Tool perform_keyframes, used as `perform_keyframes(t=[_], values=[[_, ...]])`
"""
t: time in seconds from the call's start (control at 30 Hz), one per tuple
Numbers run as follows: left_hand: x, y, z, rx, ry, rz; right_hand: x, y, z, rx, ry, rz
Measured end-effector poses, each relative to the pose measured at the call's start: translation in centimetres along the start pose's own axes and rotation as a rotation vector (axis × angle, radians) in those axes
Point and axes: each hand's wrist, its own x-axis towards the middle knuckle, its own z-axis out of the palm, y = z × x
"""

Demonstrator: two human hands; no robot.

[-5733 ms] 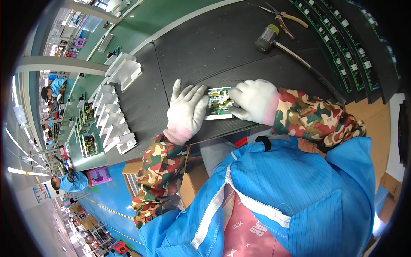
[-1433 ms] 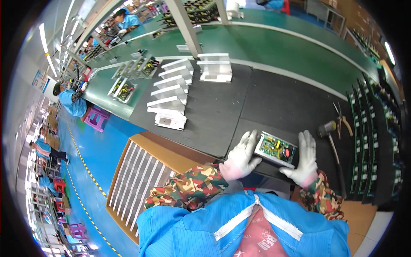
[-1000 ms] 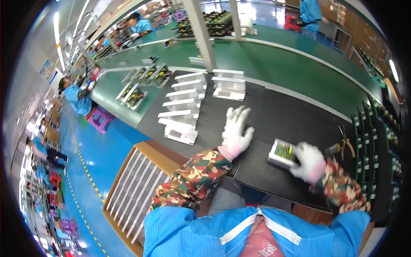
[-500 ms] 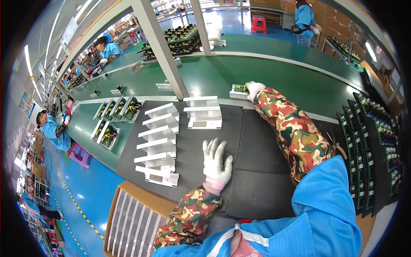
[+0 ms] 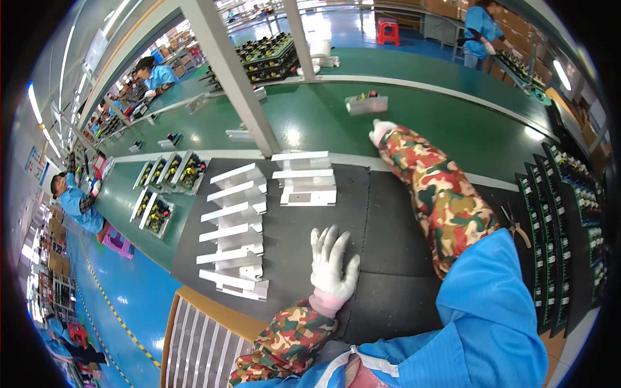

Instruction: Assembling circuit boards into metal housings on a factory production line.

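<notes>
My left hand (image 5: 333,271), in a white glove, hovers palm down over the black mat (image 5: 394,246), fingers spread and holding nothing. My right hand (image 5: 383,132), also gloved, reaches over the near edge of the green conveyor surface (image 5: 446,119). It is empty, its fingers loosely apart. Just beyond its fingertips sits a small circuit board assembly with a metal bracket (image 5: 369,105), apart from the hand. Left of my left hand, silver L-shaped metal brackets (image 5: 233,229) stand in a column on the mat. A shorter group of the same brackets (image 5: 304,187) stands farther back.
Brackets with boards (image 5: 171,171) stand at the left. An open cardboard box (image 5: 259,326) of metal strips is at the lower left. Pliers (image 5: 515,226) lie near racks of circuit boards (image 5: 543,239) on the right. A metal post (image 5: 236,77) rises behind the mat. Co-workers sit or stand farther off.
My right hand has let go of the board assembly, which now lies farther away on the green surface. The left hand stays spread over the mat. The view has shifted slightly.
</notes>
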Motion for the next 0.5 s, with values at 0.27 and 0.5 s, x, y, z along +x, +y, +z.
perform_keyframes(t=[0.27, 0.5], values=[[-0.2, -0.5, -0.8, 0.061, 0.176, 0.053, -13.5, -11.4, -10.2, 0.591, 0.281, -0.388], [0.6, 2.3, -1.5, -0.060, 0.324, 0.054, -6.3, -11.1, -0.7, 0.597, 0.262, -0.479]])
